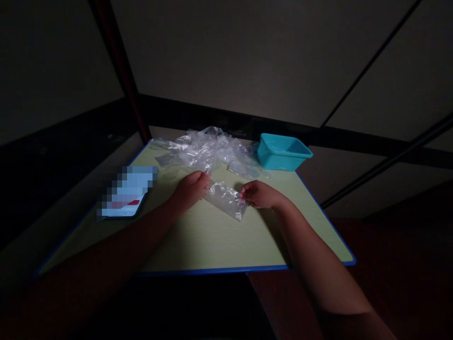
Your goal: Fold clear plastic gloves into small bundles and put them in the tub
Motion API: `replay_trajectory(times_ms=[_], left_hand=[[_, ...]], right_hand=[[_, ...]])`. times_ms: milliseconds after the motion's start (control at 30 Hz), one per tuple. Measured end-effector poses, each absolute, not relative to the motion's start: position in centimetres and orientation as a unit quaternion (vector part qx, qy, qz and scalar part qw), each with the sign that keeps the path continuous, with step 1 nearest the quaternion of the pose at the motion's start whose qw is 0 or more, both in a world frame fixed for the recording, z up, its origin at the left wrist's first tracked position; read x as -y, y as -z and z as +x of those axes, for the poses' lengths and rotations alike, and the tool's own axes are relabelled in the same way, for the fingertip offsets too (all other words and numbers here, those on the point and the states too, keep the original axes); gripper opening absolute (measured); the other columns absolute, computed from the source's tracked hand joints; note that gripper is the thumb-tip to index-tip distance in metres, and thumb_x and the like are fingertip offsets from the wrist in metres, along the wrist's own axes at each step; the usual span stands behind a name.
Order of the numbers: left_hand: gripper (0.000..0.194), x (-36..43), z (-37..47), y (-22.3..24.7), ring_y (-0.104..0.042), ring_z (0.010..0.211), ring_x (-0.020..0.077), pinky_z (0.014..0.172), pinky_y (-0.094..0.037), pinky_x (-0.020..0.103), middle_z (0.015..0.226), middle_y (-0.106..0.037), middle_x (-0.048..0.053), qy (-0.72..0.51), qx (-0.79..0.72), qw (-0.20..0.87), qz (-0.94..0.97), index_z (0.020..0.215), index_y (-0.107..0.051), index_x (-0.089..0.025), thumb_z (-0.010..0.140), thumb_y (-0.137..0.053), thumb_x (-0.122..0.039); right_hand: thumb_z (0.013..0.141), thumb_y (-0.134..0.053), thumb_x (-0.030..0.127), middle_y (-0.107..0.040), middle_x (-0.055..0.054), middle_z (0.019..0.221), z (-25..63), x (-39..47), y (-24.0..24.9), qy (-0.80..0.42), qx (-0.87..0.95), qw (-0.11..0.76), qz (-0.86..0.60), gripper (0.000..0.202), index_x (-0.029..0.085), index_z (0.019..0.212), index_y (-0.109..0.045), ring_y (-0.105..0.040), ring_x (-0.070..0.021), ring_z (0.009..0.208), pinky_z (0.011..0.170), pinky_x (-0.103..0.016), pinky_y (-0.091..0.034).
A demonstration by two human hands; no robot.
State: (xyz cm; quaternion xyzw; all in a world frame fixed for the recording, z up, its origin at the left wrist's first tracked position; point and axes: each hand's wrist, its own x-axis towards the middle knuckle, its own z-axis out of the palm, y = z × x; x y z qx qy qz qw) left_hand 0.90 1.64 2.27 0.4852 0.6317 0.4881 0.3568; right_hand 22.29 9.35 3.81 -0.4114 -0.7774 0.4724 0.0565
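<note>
A small clear plastic bag (228,200) lies slantwise over the middle of the yellow-green table (212,245). At its upper left end, my left hand (194,189) has its fingers bent and pressed on the bag's edge. My right hand (260,194) pinches the bag's right side between thumb and fingers. Just beyond both hands spreads a loose heap of crumpled clear plastic bags (208,148).
A turquoise plastic tub (281,163) stands at the table's back right corner. On the left side lies a phone (130,193) with a lit, partly blurred screen. Blue edging runs round the table, and walls rise behind it.
</note>
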Motion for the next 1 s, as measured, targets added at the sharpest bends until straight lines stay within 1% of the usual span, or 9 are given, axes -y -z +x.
replay_trajectory(times_ms=[67,167,300,433,567,700,867,1000], left_hand=[[0.034,-1.9,0.8,-2.3,-0.051,0.050,0.0108,0.044,-0.041,0.020,0.068,-0.058,0.002,-0.496,-0.645,0.370,0.448,0.078,-0.055,-0.017,0.085,-0.041,-0.046],[0.036,-2.1,0.6,-2.1,-0.052,0.050,0.0112,0.044,-0.042,0.021,0.070,-0.057,0.003,-0.489,-0.661,0.373,0.430,0.078,-0.053,-0.017,0.087,-0.037,-0.048],[0.032,-2.3,0.2,-1.5,-0.053,0.055,0.0127,0.043,-0.044,0.021,0.076,-0.057,0.003,-0.480,-0.671,0.330,0.459,0.078,-0.053,-0.018,0.085,-0.040,-0.047],[0.030,-2.2,0.2,-1.6,-0.053,0.057,0.0129,0.043,-0.044,0.020,0.077,-0.057,0.003,-0.480,-0.674,0.331,0.454,0.077,-0.052,-0.019,0.083,-0.043,-0.047],[0.030,-2.1,0.4,-2.0,-0.053,0.059,0.0124,0.044,-0.043,0.018,0.075,-0.057,0.004,-0.482,-0.677,0.347,0.434,0.073,-0.052,-0.018,0.082,-0.045,-0.046],[0.032,-2.2,0.3,-1.9,-0.053,0.058,0.0135,0.044,-0.044,0.021,0.074,-0.059,0.004,-0.483,-0.672,0.351,0.438,0.069,-0.053,-0.018,0.081,-0.045,-0.047],[0.031,-2.4,0.3,-1.8,-0.053,0.058,0.0138,0.044,-0.043,0.021,0.072,-0.059,0.005,-0.475,-0.676,0.358,0.435,0.066,-0.054,-0.018,0.082,-0.043,-0.043],[0.029,-2.4,0.2,-1.8,-0.054,0.056,0.0137,0.045,-0.043,0.022,0.069,-0.059,0.003,-0.469,-0.674,0.355,0.447,0.065,-0.053,-0.018,0.079,-0.047,-0.043]], right_hand=[[0.074,-0.056,0.028,-0.043,0.007,0.045,22.1,-9.4,-3.6,-0.454,0.782,0.065,-0.422,0.014,0.016,0.066,-0.054,-0.035,-0.0054,0.036,0.038,-0.020,-0.025],[0.073,-0.055,0.026,-0.045,0.006,0.046,21.9,-9.4,-3.3,-0.431,0.793,0.070,-0.424,0.013,0.016,0.065,-0.053,-0.037,-0.0061,0.039,0.042,-0.020,-0.028],[0.071,-0.052,0.021,-0.052,0.003,0.051,21.8,-9.7,-2.4,-0.384,0.820,0.098,-0.412,0.008,0.016,0.065,-0.055,-0.045,-0.0083,0.047,0.048,-0.020,-0.033],[0.068,-0.050,0.017,-0.059,0.001,0.059,21.8,-10.2,-1.7,-0.357,0.840,0.127,-0.389,0.008,0.016,0.066,-0.058,-0.051,-0.0107,0.056,0.055,-0.021,-0.038],[0.067,-0.050,0.013,-0.058,0.002,0.057,21.7,-10.3,-1.6,-0.360,0.835,0.133,-0.394,0.007,0.016,0.066,-0.057,-0.052,-0.0107,0.054,0.053,-0.020,-0.037],[0.068,-0.050,0.012,-0.058,0.003,0.055,21.5,-10.0,-1.5,-0.352,0.838,0.135,-0.395,0.009,0.016,0.069,-0.058,-0.053,-0.0106,0.053,0.052,-0.019,-0.036],[0.074,-0.052,0.012,-0.063,0.000,0.063,20.9,-9.4,-1.5,-0.283,0.866,0.148,-0.385,0.010,0.015,0.072,-0.061,-0.054,-0.0113,0.059,0.056,-0.020,-0.033],[0.079,-0.053,0.018,-0.065,-0.003,0.067,20.3,-8.7,-1.8,-0.215,0.880,0.132,-0.402,0.012,0.014,0.074,-0.063,-0.051,-0.0121,0.058,0.054,-0.022,-0.030]])
